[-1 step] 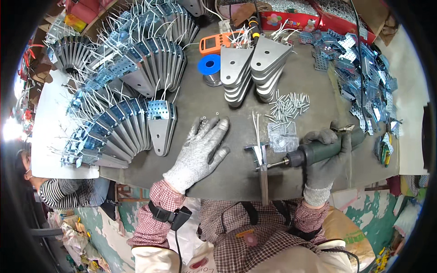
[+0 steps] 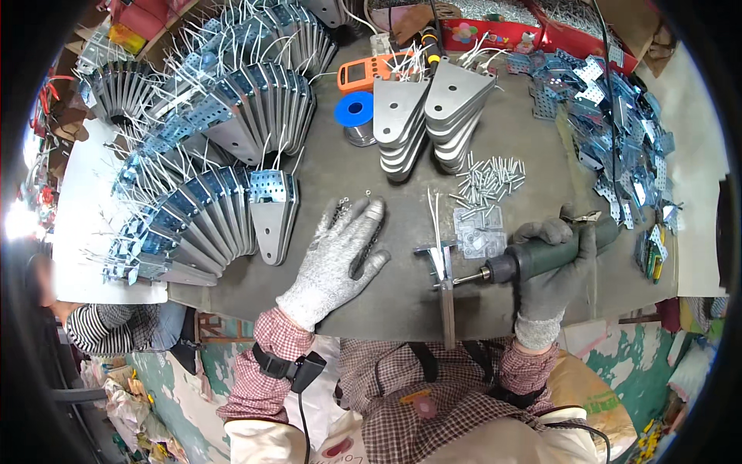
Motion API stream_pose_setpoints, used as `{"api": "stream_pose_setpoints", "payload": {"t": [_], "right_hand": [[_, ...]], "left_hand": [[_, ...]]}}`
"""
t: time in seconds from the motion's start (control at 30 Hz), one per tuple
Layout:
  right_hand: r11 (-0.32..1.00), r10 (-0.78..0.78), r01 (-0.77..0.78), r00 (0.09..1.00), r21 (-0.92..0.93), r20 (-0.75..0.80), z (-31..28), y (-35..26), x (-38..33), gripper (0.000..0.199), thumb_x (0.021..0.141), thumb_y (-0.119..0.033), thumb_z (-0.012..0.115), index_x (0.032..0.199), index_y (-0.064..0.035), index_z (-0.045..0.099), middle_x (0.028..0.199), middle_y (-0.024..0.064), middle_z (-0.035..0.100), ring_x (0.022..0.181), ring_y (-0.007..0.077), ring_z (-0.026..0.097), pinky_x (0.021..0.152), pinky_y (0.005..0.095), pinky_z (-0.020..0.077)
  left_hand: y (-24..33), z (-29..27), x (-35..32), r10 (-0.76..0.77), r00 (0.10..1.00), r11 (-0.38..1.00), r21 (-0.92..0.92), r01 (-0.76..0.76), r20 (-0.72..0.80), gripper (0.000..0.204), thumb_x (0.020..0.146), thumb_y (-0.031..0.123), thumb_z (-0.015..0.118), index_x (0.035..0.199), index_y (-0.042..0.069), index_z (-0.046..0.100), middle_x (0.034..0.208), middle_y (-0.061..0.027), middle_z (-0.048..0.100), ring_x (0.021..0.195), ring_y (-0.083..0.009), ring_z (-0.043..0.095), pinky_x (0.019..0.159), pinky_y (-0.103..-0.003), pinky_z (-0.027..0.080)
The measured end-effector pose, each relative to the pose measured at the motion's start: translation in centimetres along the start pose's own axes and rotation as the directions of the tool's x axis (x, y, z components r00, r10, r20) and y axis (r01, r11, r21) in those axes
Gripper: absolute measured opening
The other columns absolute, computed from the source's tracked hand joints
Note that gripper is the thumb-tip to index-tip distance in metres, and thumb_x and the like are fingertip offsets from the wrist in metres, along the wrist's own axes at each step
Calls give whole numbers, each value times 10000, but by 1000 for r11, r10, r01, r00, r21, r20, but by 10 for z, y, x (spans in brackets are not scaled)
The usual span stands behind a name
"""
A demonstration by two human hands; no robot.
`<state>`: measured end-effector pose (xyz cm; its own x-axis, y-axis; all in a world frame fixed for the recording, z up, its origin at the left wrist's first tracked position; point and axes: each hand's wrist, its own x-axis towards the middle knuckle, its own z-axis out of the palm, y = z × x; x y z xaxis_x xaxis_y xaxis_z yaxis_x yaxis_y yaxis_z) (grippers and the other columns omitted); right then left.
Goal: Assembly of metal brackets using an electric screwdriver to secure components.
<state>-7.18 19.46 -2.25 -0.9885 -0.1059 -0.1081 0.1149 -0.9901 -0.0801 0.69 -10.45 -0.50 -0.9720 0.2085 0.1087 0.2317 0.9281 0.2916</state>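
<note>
My left hand [image 2: 340, 255], in a grey knit glove, lies flat and open on the dark table [image 2: 402, 301], fingertips near some small nuts [image 2: 344, 204]. My right hand [image 2: 550, 267], in a dark grey glove, grips a green power screwdriver [image 2: 549, 255] held sideways. Its bit points left at a small metal bracket with white wires [image 2: 437, 255] fixed on an upright bar at the table's front edge. A clear bag of small parts [image 2: 478, 232] lies just behind the bracket.
Long rows of grey metal plates with perforated brackets and white wires [image 2: 216, 170] fan across the left. Two stacks of grey plates [image 2: 425, 116], a blue solder spool [image 2: 355, 112], an orange meter [image 2: 371, 71] and loose screws [image 2: 487, 179] sit behind. Blue-tinted brackets [image 2: 618, 124] pile at right.
</note>
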Motion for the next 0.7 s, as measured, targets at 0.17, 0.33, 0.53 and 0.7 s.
{"api": "stream_pose_setpoints", "payload": {"t": [0.17, 0.33, 0.53, 0.7], "right_hand": [[1000, 14, -14, 1000, 19, 11, 1, -1, -2, 329, 999, -268, 603, 1227, -31, 592, 812, 3, 567, 780, 133, 547, 948, 407, 443], [1000, 9, -8, 999, 21, -39, 4, 1, -2, 332, 985, -279, 643, 1214, -47, 581, 773, -15, 529, 756, 136, 549, 922, 407, 464], [1000, 21, -20, 1000, 23, -19, 3, 2, -1, 315, 992, -279, 632, 1206, -54, 581, 785, -11, 540, 757, 137, 556, 930, 415, 463], [999, 24, -24, 1000, 26, 9, 0, 0, -1, 302, 997, -259, 610, 1204, -40, 596, 810, 13, 572, 786, 149, 570, 958, 415, 443]], "left_hand": [[15, -9, 12, -48, 979, 991, 115, 72, -198, 441, 842, 291, 759, 1205, 62, 660, 1264, -146, 618, 1274, -361, 524, 1144, -515, 335], [26, -9, 29, 21, 989, 935, 354, 33, -146, 165, 808, 199, 734, 903, 71, 691, 1011, -106, 624, 1059, -322, 577, 1012, -500, 409], [22, -7, 48, 29, 998, 887, 462, -1, -54, 160, 809, 162, 643, 916, 44, 653, 967, -140, 600, 1001, -312, 585, 932, -451, 434], [19, -6, 48, -5, 995, 935, 353, 39, -95, 209, 768, 158, 698, 919, 42, 609, 962, -139, 578, 975, -318, 577, 895, -443, 438]]}}
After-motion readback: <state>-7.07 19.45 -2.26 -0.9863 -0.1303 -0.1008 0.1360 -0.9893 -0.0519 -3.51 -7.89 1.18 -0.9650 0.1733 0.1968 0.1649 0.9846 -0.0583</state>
